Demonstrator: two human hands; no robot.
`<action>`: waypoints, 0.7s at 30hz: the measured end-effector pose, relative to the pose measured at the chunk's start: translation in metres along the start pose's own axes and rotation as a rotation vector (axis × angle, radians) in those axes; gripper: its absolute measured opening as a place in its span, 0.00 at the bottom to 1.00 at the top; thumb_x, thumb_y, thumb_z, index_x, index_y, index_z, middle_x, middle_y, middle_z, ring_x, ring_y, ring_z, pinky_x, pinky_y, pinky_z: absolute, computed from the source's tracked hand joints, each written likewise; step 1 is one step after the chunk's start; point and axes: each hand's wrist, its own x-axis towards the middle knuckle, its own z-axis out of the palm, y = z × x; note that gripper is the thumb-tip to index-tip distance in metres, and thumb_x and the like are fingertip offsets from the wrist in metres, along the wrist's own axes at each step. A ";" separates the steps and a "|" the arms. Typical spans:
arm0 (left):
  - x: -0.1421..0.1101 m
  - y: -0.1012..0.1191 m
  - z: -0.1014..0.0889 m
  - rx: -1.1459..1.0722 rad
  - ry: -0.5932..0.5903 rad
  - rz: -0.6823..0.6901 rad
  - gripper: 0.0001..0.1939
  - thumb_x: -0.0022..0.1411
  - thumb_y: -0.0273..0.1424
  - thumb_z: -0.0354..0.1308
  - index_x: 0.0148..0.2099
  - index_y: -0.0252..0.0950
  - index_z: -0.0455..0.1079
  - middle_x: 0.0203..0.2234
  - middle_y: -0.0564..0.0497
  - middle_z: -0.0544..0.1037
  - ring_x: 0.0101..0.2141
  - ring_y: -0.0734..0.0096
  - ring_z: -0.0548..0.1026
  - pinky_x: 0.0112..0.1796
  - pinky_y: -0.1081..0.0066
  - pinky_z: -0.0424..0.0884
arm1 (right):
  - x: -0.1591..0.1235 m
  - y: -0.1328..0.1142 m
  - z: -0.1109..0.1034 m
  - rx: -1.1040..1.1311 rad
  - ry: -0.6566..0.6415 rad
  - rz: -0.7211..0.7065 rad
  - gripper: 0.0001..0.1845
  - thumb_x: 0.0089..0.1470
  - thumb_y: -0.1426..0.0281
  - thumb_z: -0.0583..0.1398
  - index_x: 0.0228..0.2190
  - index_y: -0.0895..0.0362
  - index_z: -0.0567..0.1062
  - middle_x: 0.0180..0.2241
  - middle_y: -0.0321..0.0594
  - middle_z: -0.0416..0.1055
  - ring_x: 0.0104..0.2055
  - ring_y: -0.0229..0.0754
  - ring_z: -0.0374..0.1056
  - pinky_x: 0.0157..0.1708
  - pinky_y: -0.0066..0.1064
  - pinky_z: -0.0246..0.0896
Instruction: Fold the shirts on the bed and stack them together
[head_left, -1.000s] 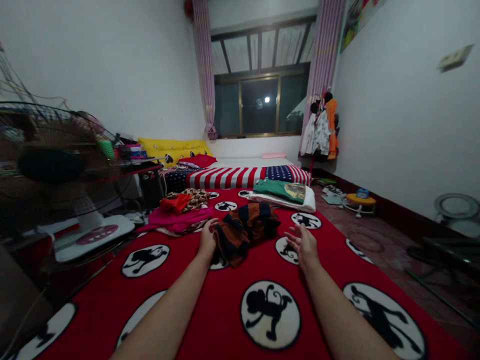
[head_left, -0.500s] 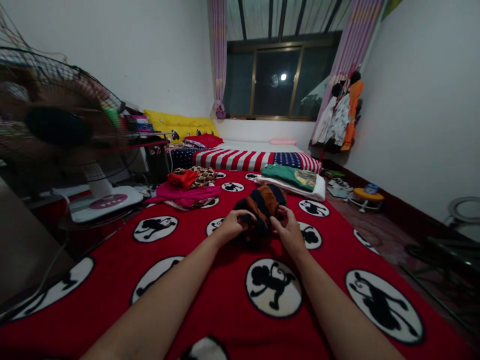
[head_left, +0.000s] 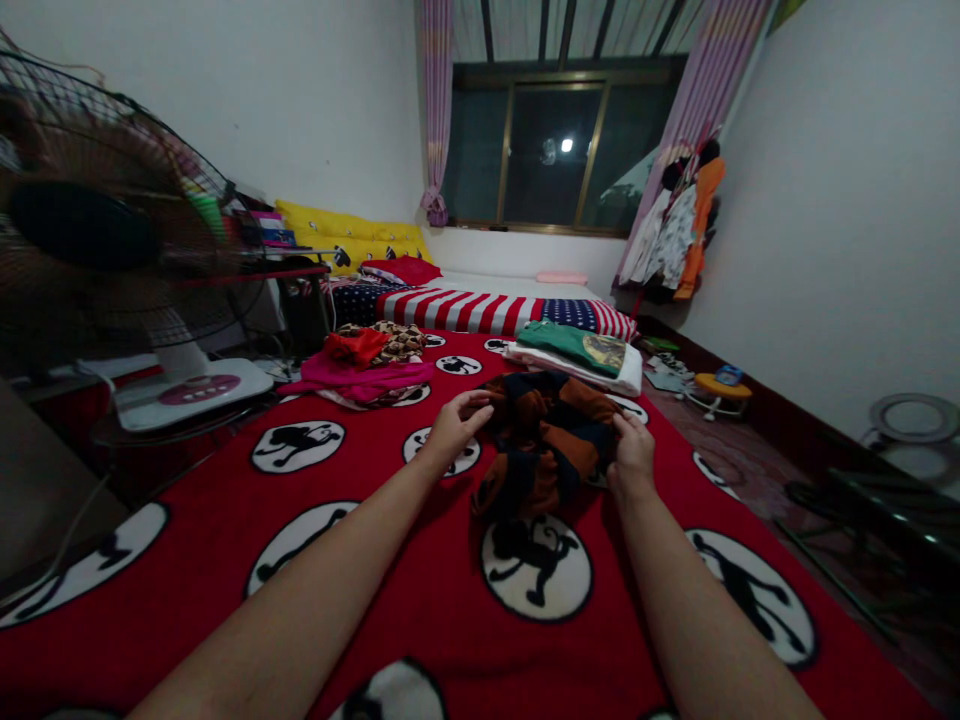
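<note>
A crumpled brown-and-navy striped knit garment (head_left: 544, 440) lies bunched on the red blanket printed with black monkey medallions (head_left: 225, 560), between the two hands. The left hand (head_left: 448, 432) pinches its upper left edge with fingers closed on the cloth; the right hand (head_left: 632, 455) grips the right edge, fingers curled into the fabric. It looks soft, light and limp, likely to sag and fold wherever unsupported, so opposite hems or shoulder seams seem the best places to hold.
</note>
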 end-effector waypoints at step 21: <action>0.004 -0.013 -0.006 -0.280 0.095 -0.218 0.17 0.41 0.32 0.66 0.34 0.32 0.69 0.26 0.50 0.76 0.24 0.72 0.74 0.23 0.76 0.68 | -0.065 -0.031 0.022 -0.209 -0.896 0.385 0.07 0.39 0.65 0.57 0.24 0.55 0.68 0.22 0.35 0.68 0.25 0.40 0.64 0.30 0.32 0.59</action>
